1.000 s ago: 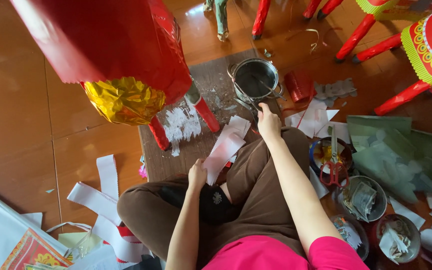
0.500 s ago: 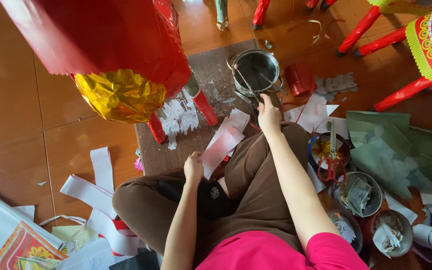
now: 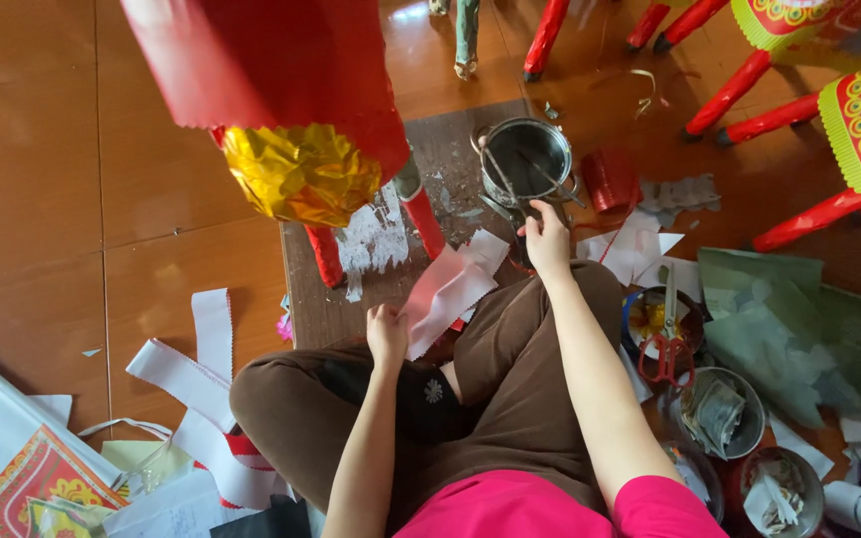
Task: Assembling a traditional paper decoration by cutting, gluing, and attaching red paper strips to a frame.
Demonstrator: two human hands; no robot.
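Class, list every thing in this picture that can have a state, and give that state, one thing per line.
Metal pot: upright, open, sticks inside.
Pink paper strip: flat across the knee, held at its near end.
Left hand: closed on the strip.
Right hand: at the pot's near rim, grip unclear.
Scissors: lying in a bowl, blades shut.
Red and gold lantern: raised close to the camera.

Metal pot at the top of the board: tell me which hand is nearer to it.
Right. The right hand is just below the metal pot, at its near rim. The left hand is farther back, holding a white paper strip above the knee.
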